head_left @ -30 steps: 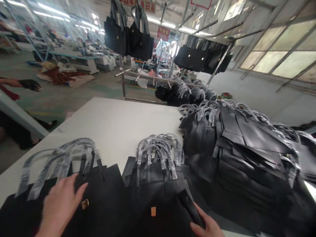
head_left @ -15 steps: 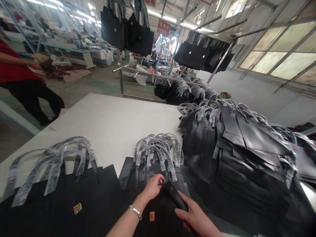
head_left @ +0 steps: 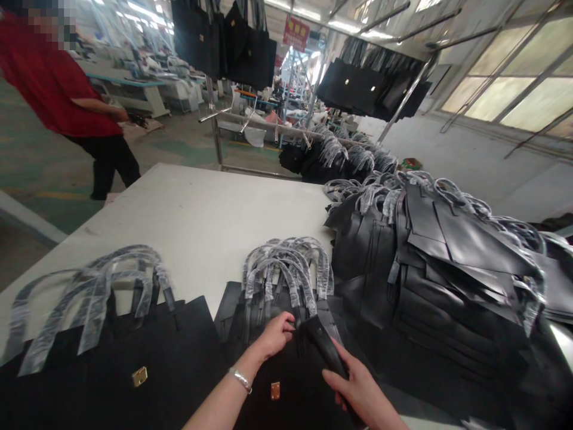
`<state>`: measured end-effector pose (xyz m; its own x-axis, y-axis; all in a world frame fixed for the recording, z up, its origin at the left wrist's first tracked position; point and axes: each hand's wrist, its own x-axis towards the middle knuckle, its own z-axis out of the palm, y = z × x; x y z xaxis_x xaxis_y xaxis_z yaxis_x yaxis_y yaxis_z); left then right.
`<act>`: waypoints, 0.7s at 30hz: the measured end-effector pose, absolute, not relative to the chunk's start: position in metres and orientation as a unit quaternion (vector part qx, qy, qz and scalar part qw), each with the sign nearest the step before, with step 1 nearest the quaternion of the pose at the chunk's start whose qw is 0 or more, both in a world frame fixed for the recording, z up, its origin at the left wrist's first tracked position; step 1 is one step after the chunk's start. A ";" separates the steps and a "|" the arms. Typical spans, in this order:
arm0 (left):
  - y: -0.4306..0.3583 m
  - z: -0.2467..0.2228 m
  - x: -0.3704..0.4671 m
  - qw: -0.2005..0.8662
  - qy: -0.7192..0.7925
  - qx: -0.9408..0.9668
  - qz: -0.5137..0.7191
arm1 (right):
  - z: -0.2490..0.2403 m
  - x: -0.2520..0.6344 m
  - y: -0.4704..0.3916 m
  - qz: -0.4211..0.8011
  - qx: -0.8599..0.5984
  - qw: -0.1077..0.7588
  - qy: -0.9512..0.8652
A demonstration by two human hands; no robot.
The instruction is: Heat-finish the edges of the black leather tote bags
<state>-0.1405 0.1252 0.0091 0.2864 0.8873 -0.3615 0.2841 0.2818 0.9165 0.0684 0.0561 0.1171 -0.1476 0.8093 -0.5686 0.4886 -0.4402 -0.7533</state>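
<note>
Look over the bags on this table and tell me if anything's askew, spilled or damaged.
The pile of black bags on the right looks askew: its edges jut out unevenly. The middle stack is slightly fanned too, with edges not lined up. I see no spill or clear damage.

Matt leather-like bag [head_left: 298, 379] — glossy plastic-wrapped handles [head_left: 293, 292]

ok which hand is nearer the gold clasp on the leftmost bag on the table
Left. The left hand is right of that gold clasp, over the next bag; the right hand is farther right, gripping a black handheld tool.
</note>
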 end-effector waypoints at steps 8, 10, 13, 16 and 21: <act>0.119 0.039 -0.122 0.452 0.630 0.581 0.247 | 0.101 0.093 0.059 0.537 -0.665 0.190 -0.483; 0.117 0.047 -0.110 0.362 0.644 0.621 0.261 | 0.101 0.107 0.061 0.538 -0.672 0.200 -0.467; 0.122 0.045 -0.089 0.294 0.611 0.693 0.245 | 0.105 0.124 0.061 0.578 -0.653 0.186 -0.453; 0.130 0.033 -0.078 0.309 0.598 0.703 0.227 | 0.109 0.125 0.065 0.612 -0.635 0.167 -0.441; 0.136 0.016 -0.081 0.316 0.596 0.702 0.231 | 0.111 0.116 0.086 0.635 -0.618 0.168 -0.433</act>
